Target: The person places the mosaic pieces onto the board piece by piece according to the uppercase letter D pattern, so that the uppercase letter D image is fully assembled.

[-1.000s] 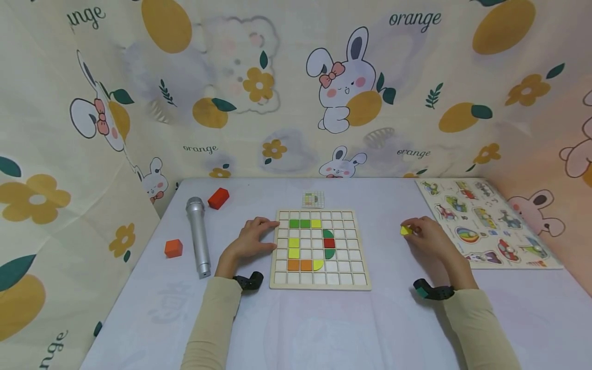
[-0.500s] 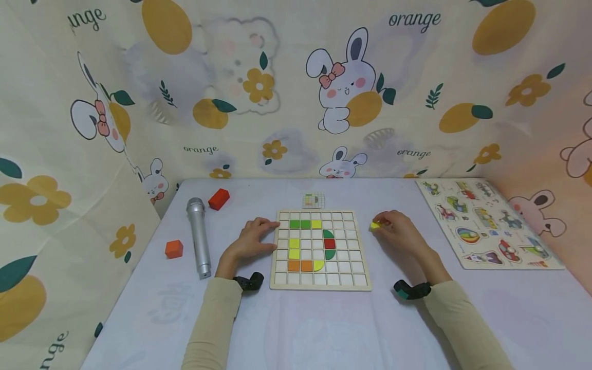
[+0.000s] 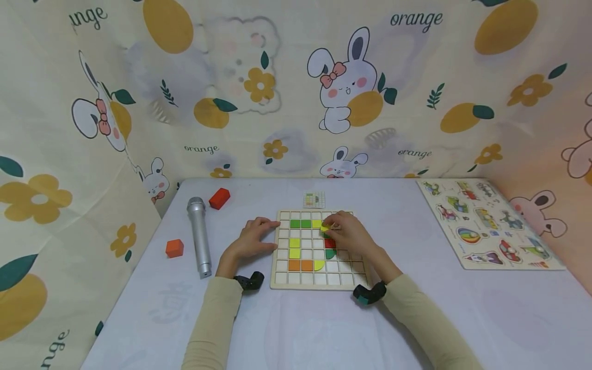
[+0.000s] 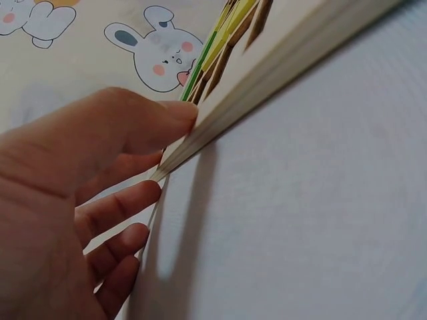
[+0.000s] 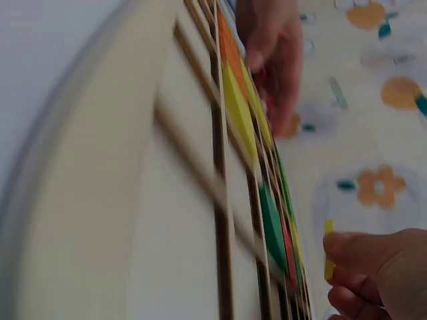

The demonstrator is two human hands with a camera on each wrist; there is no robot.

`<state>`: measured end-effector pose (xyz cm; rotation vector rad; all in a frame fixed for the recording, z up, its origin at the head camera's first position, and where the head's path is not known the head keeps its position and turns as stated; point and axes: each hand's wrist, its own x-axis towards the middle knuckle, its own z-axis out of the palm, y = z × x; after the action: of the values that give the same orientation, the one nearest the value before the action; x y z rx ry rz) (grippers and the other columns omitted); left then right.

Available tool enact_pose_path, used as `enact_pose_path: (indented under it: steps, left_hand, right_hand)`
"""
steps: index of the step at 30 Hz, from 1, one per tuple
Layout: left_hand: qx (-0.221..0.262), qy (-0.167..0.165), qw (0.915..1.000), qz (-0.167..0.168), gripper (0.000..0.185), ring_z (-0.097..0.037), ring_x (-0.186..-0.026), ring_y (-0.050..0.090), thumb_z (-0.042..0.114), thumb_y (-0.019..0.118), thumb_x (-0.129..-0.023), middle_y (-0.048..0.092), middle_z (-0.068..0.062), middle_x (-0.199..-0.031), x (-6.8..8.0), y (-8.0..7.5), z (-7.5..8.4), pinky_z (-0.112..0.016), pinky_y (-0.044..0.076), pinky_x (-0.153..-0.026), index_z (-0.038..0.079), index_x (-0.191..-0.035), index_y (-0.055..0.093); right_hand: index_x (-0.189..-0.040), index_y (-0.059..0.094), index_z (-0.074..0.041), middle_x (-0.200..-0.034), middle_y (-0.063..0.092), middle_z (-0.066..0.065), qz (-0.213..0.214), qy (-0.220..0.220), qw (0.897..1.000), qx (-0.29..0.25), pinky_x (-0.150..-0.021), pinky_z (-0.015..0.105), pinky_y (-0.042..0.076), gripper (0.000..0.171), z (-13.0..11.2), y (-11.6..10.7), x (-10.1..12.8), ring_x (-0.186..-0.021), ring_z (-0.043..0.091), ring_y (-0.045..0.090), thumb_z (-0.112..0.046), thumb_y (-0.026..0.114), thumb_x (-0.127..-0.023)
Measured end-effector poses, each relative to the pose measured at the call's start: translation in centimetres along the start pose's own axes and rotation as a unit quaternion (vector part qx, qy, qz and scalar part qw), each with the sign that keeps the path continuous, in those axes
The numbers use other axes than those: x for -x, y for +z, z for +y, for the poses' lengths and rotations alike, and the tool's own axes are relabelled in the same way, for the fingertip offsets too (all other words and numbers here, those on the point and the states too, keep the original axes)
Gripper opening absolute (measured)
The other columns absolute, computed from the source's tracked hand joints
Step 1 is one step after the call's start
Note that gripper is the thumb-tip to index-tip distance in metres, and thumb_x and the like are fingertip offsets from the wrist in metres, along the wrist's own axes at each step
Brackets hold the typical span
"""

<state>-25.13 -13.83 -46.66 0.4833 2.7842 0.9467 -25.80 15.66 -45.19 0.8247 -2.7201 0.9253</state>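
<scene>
A wooden grid board [image 3: 320, 288] lies on the table, with green, yellow, orange and red tiles set in some squares. My left hand [image 3: 252, 240] touches its left side, thumb and index finger spread apart. Seen from the left wrist, the thumb [image 4: 177, 119] rests on the frame's edge and the other fingers are loosely bent beside it. Over the upper middle of the board, my right hand [image 3: 348, 232] pinches a small yellow tile [image 3: 325, 228] between thumb and fingertips. That yellow tile shows edge-on in the right wrist view. A green tile and part of a red tile [image 3: 329, 243] are partly covered by the hand.
A small pattern card [image 3: 314, 199] lies behind the board. To the left are a silver microphone [image 3: 200, 236], a red block [image 3: 219, 198] and an orange cube [image 3: 174, 248]. A picture puzzle board [image 3: 490, 226] occupies the right back. Printed cloth walls enclose the table.
My right hand has moved left from beside the puzzle board to over the grid board, carrying the yellow tile. The left hand has stayed at the board's left side.
</scene>
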Motion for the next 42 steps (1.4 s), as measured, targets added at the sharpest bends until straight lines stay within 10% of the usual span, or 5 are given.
enact_pose_path:
  steps: [12,42]
  left_hand:
    - [-0.002,-0.007,1.0,-0.003,0.062,-0.027,-0.124,0.031,0.027,0.072,-0.08,0.041,-0.005,-0.135,-0.1,0.0,-0.1,-0.051,0.033,-0.1,0.024,-0.137,0.048]
    - [-0.007,0.009,0.9999,-0.008,0.062,-0.028,-0.123,0.03,0.027,0.072,-0.08,0.04,-0.007,-0.135,-0.2,0.0,-0.4,-0.051,0.031,-0.101,0.023,-0.137,0.048]
  right_hand:
    - [-0.094,0.069,-0.009,-0.094,0.064,0.002,-0.006,-0.038,0.999,-0.015,-0.076,0.031,0.049,0.011,-4.0,3.3,-2.5,-0.086,0.016,0.057,-0.009,0.069,-0.083]
    - [-0.098,0.073,-0.012,-0.101,0.062,0.004,-0.02,-0.048,0.997,0.051,-0.079,0.031,0.045,0.013,-3.8,5.2,-2.8,-0.092,0.02,0.052,-0.012,0.066,-0.087]
